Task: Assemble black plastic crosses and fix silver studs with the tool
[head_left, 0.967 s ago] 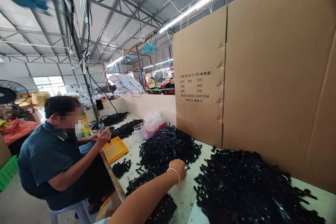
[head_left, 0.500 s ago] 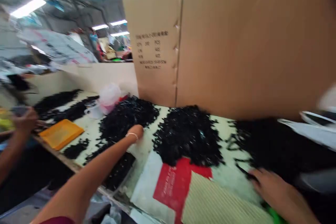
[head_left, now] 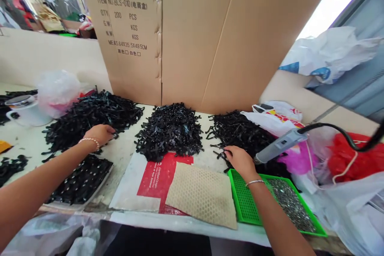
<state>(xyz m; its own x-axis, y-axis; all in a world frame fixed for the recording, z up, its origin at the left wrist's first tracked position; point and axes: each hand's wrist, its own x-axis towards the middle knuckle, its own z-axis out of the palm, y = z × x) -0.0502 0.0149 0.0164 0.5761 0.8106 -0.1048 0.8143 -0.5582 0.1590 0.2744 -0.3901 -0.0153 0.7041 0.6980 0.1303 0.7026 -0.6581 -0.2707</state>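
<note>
My left hand point(head_left: 100, 133) rests with curled fingers on the near edge of the left heap of black plastic pieces point(head_left: 90, 114); whether it grips one I cannot tell. My right hand point(head_left: 240, 161) reaches to the right heap of black pieces point(head_left: 237, 130), its fingertips pinching at a piece on that heap's near edge. Between them lies a middle heap of black pieces point(head_left: 171, 130). A beige mesh mat point(head_left: 201, 194) lies on a red and white sheet point(head_left: 150, 180) in front of me. A grey hand tool point(head_left: 280, 145) with a black cable lies just right of my right hand.
A green tray point(head_left: 244, 204) with small metal parts sits under my right wrist. A dark tray of black pieces point(head_left: 81, 180) lies at the left. A big cardboard box point(head_left: 192, 36) stands behind the heaps. A white mug point(head_left: 25, 110) and plastic bags point(head_left: 330, 54) flank the table.
The view has swung right and down, away from the seated co-worker to the table. My right hand has come into view and reached the right heap. My left hand stays at the left heap.
</note>
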